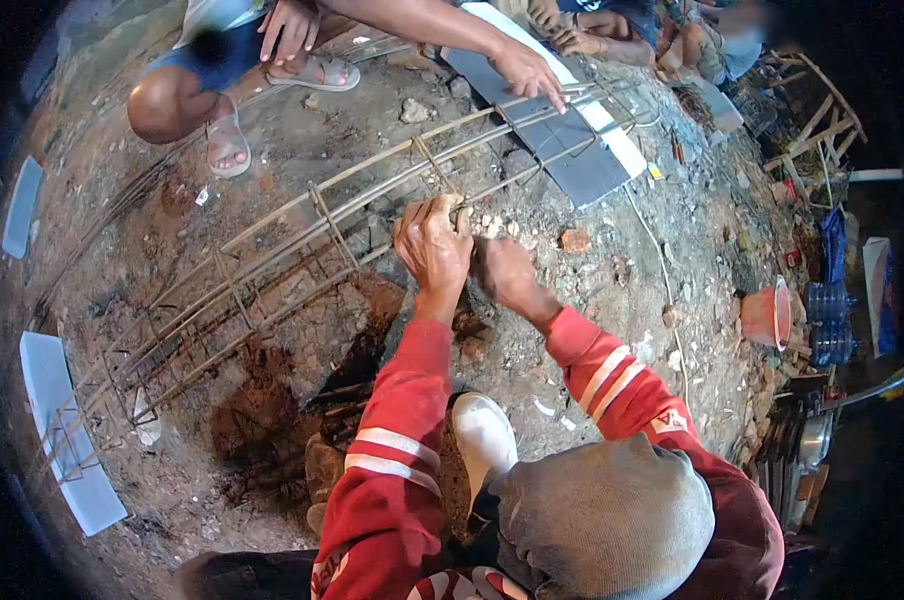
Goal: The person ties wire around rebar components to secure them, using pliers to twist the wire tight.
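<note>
A long rebar cage (344,212) of thin steel bars and square stirrups slants across the ground, from lower left to upper right. My left hand (435,245) is closed around its near-side bar, at about the middle of the view. Just right of it, my right hand (509,272) is bunched into a fist and smeared by motion. Whatever that fist holds, if anything, cannot be made out. At the upper right end, a co-worker's hand (527,72) reaches down and touches the cage's bars.
Dark and white boards (580,165) lie beneath the cage's far end; a white panel (67,430) is at its left end. A brick piece (575,240), a cable (662,250), an orange bucket (762,316) and bottles (830,320) are rightward. Other people crouch along the top.
</note>
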A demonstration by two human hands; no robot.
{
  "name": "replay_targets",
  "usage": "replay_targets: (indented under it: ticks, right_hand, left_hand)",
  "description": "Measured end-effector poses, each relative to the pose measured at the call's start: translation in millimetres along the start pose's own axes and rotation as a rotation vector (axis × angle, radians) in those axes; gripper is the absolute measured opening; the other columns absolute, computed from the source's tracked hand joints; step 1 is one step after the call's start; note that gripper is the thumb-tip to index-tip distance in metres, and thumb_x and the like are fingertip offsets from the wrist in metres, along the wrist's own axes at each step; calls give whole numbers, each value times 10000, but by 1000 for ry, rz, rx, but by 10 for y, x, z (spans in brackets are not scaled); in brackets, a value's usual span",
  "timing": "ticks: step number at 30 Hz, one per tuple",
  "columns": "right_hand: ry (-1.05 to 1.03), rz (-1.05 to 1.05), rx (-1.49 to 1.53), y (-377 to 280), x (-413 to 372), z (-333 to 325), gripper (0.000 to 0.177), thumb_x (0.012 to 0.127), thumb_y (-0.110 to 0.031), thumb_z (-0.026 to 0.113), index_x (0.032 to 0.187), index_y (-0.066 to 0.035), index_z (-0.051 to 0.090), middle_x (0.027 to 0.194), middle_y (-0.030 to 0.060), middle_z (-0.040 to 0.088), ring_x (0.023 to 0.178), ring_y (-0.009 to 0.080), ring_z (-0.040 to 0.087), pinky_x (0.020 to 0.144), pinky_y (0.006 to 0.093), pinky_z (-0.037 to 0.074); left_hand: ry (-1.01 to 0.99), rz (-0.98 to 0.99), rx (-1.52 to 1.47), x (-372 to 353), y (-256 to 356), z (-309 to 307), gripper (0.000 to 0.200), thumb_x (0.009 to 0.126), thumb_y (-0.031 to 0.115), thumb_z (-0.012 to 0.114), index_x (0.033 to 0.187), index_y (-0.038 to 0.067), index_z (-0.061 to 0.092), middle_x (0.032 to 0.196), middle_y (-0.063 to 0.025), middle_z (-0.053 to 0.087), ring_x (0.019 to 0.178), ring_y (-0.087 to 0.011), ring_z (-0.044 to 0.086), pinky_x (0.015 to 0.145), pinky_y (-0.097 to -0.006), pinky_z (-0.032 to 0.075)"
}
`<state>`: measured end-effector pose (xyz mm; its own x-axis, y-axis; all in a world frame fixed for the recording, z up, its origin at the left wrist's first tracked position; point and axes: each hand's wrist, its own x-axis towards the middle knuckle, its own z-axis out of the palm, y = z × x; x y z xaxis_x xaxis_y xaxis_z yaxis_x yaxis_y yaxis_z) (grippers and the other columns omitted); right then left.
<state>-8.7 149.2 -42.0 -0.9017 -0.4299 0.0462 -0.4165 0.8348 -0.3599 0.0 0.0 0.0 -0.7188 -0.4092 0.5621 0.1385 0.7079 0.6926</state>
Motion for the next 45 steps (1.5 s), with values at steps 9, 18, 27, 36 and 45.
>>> replay_targets:
  ticks: [9, 18, 27, 36, 45]
  right_hand:
    - [-164, -301, -95, -69, -77, -180, 208, 882, -169, 534, 951, 23, 573, 894, 239, 594, 834, 400, 607, 1002, 556, 388]
    - [-438, -335, 50, 84, -634, 231, 279, 900, -294, 577, 849, -32, 657, 807, 193, 678, 753, 364, 673, 689, 480, 539]
    - [-685, 165, 352, 381, -2420, 563, 508, 946, -460, 549, 1275, -73, 554, 1277, 200, 562, 999, 337, 603, 860, 487, 493]
    - [-117, 207, 503, -267, -830, -554, 728, 906, -395, 622, 1477, -51, 332, 1461, 277, 400, 1319, 380, 450, 1103, 491, 351]
    - [385, 193, 402, -693, -80, -429, 178, 851, -130, 628, 936, 20, 673, 812, 217, 689, 731, 363, 682, 698, 426, 521]
  left_hand:
    - [23, 71, 47, -14, -13, 19, 135, 731, 159, 769, 853, 142, 714, 862, -63, 696, 847, -282, 628, 771, -417, 466]
    - [37, 91, 39, -5, -20, 7, 100, 736, 136, 769, 810, 128, 703, 894, -46, 702, 852, -270, 631, 787, -416, 465]
    - [73, 170, -4, 1, -115, 45, 88, 757, 152, 753, 823, 138, 697, 915, -17, 698, 862, -247, 626, 776, -399, 461]
    - [21, 241, 32, -62, -200, 82, 158, 747, 118, 717, 904, 127, 697, 980, -31, 698, 917, -274, 615, 814, -420, 472]
    - [-10, 331, 48, -80, -223, -57, 291, 708, 54, 629, 980, 132, 697, 1034, -49, 671, 938, -294, 586, 796, -436, 451]
